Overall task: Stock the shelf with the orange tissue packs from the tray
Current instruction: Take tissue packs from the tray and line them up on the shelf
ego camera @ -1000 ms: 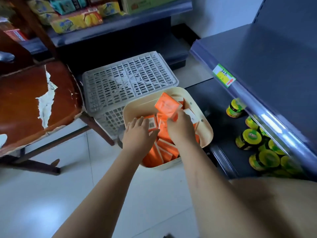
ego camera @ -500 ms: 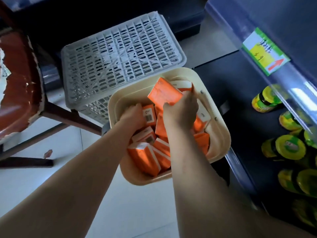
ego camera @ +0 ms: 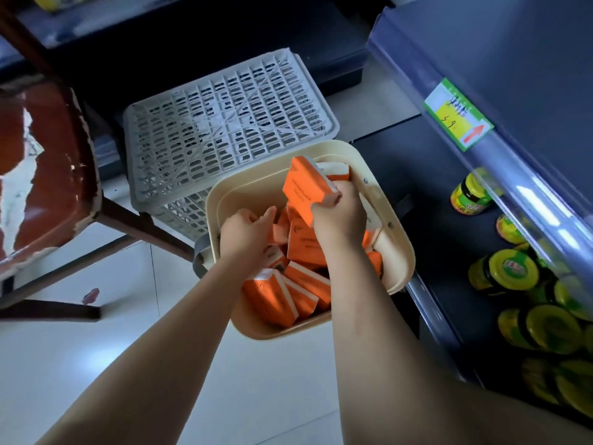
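Against the near rim of our cream, round-cornered plastic tray (ego camera: 256, 330) lie orange rectangular tissue packs (ego camera: 272, 297) with white edges, heaped askew. Our left hand (ego camera: 248, 232) curls down among them; whether it holds one we cannot tell. Our right hand (ego camera: 340, 216) grips a lettered orange pack (ego camera: 303, 191), tilted above the tray's far side. Beyond sits a grey slatted plastic crate (ego camera: 224, 123); rightward, a dark shelf (ego camera: 401, 175) carries yellow-lidded jars (ego camera: 510, 271).

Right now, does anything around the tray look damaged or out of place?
The chair seat at left is damaged: its brown surface has peeled to white. The grey crate behind the tray seems upside down, and a reddish scrap lies on the floor.
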Tool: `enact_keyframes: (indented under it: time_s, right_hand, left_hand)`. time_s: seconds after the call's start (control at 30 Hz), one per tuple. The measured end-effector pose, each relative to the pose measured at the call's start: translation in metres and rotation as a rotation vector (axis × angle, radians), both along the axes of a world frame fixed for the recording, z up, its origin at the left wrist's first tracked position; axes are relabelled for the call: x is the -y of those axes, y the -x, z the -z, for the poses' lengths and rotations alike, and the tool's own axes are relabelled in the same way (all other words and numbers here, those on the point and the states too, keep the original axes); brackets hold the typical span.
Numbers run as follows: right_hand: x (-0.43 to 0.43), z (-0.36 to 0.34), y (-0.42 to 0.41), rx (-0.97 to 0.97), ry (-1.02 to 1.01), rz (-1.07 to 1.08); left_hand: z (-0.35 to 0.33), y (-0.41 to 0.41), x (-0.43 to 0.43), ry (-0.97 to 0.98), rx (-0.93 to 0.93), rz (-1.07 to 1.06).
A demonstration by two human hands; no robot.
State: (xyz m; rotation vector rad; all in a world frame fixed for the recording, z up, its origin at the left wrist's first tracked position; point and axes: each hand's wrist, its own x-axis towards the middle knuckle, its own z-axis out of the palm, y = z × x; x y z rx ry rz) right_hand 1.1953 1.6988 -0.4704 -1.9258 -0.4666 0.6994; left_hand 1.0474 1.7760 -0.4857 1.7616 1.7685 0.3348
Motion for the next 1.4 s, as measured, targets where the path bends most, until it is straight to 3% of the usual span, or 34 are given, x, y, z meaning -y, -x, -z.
enact_keyframes:
  time_s: [0.1,0.27,0.33,0.43,0.63,0.87,1.13,1.3,1.4]
  right_hand:
    - [0.013,-0.019,-0.009,-0.059,-0.038,-0.041]
    - [0.034,-0.056,-0.016,-0.1,-0.115,-0.006]
    - [0.047,-0.07,-0.016,-0.126,-0.159,0.004]
    - [0.061,-0.089,-0.018,-0.173,-0.204,0.024]
    - [0.123,-0.146,-0.039,-0.209,-0.357,0.095]
    - [0.227,-0.221,-0.058,0.073,-0.362,0.181]
    - [0.361,-0.28,-0.064,0.512,-0.339,0.444]
    - [0.423,-0.292,-0.063,0.638,-0.229,0.591]
    - [0.441,-0.284,-0.058,0.811,-0.079,0.653]
  left_hand:
    - [-0.011,0.01,0.005,-0.325,0.011,0.089]
    - [-0.044,0.013,0.018,-0.493,0.212,0.287]
    - [-0.061,0.015,0.025,-0.456,0.25,0.332]
    - [-0.086,0.011,0.034,-0.283,0.278,0.173]
    - [-0.155,-0.002,0.071,-0.085,0.669,0.257]
    - [-0.215,-0.041,0.117,-0.117,0.883,0.449]
    - [-0.283,-0.092,0.21,-0.141,1.169,0.733]
    - [-0.309,-0.123,0.254,-0.096,1.216,0.887]
    - [-0.312,-0.143,0.27,-0.12,1.159,0.976]
